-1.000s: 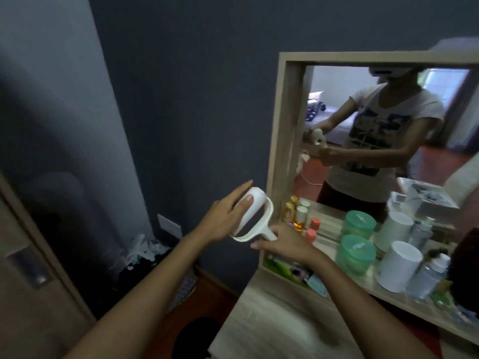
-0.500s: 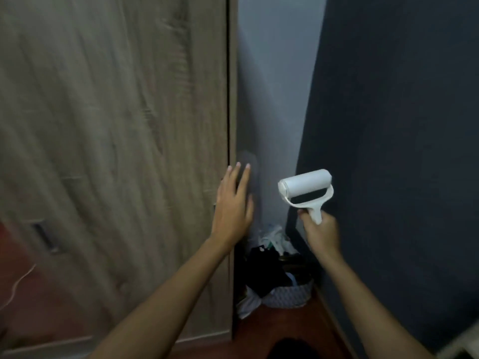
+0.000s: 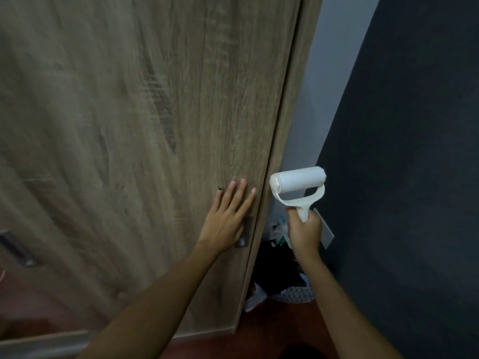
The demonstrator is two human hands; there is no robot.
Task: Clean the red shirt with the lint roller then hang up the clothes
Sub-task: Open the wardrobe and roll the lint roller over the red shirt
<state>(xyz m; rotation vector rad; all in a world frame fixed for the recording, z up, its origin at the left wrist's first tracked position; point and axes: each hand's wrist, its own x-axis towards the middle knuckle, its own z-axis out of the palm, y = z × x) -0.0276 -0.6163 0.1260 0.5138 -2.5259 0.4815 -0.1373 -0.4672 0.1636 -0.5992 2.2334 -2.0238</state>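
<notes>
My right hand (image 3: 303, 232) grips the handle of a white lint roller (image 3: 298, 183), held upright with the roll on top, in front of the gap beside the wardrobe. My left hand (image 3: 227, 218) lies flat with fingers spread on the wooden wardrobe door (image 3: 134, 141), near its right edge and just above a dark recessed handle (image 3: 244, 237). No red shirt is in view.
A second recessed handle (image 3: 15, 251) sits at the left of the door. A basket of dark clothes (image 3: 282, 283) stands on the red floor in the corner between the wardrobe and the dark blue wall (image 3: 414, 177). A wall socket plate (image 3: 325, 233) shows behind my right hand.
My view swung left from the mirror and dresser to the wardrobe. My left hand let go of the roller and came to rest on the door; my right hand keeps the roller.
</notes>
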